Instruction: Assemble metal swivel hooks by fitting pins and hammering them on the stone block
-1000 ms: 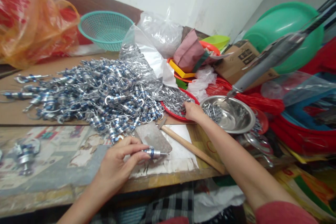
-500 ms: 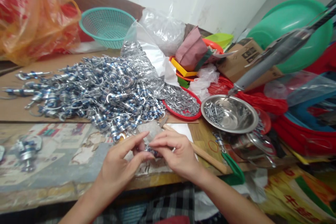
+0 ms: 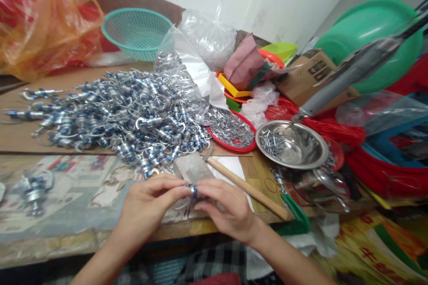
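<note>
Pinching a blue-banded fitting (image 3: pixel 194 191) from either side, the hands (image 3: pixel 143 207) meet — near a grey block (image 3: pixel 192 167).

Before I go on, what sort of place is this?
Probably a small assembly workshop: there's a big pile of metal fittings, a wooden-handled hammer and a metal bowl holding small metal parts.

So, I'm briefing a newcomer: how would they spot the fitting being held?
Find the heap of silvery metal fittings, then the grey block at its near edge. Just nearer, the left hand pinches the metal fitting beside the right hand. Its blue band shows, but unlike those heaped, it is held.
</note>
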`<state>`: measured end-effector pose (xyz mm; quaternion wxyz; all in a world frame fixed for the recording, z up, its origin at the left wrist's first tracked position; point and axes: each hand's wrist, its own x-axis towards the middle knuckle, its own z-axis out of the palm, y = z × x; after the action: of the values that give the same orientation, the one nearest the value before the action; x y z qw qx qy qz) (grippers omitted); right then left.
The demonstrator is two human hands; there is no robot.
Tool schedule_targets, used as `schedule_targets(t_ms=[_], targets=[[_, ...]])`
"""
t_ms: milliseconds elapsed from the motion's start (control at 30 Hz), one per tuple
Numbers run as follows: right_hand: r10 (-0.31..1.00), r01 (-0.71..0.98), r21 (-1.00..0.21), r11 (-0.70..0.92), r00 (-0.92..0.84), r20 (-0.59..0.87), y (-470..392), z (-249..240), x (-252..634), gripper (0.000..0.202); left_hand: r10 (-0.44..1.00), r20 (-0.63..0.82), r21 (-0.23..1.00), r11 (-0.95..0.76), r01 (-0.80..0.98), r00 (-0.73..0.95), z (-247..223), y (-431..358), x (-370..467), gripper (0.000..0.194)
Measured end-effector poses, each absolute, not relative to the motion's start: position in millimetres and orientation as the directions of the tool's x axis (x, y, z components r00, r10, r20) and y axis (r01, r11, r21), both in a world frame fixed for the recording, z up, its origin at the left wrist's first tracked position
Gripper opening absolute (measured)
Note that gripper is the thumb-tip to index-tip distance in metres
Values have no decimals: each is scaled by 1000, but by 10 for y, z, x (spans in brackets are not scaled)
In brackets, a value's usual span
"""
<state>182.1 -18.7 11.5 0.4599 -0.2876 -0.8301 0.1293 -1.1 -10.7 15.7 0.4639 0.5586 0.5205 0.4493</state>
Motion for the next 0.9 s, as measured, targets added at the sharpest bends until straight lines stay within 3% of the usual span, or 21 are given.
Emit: schedule_targets(t_ms=[100, 200, 367, 567, 900], targets=[[433, 364, -267, 892, -526, 732, -177, 97, 1876, 21, 991, 1, 971, -32, 237, 133, 210, -93, -30, 9], [377, 349, -200, 915, -572, 728, -151, 167, 1890, 20, 973, 89, 940, -153, 306, 215, 266, -78, -43, 13], [474, 359, -321, 876, -528, 704, -141, 263, 1864, 22, 936, 272, 897, -330, 294, 221, 301, -94, -60, 14], [646, 313, -565, 763, -362, 672, -204, 178, 1805, 23, 978, 40, 954, -98, 283, 203, 246, -181, -55, 12], [670, 300, -600, 742, -324, 668, -263, 183, 1754, 29, 975, -48, 986, 12, 164, 215, 267, -198, -69, 14]])
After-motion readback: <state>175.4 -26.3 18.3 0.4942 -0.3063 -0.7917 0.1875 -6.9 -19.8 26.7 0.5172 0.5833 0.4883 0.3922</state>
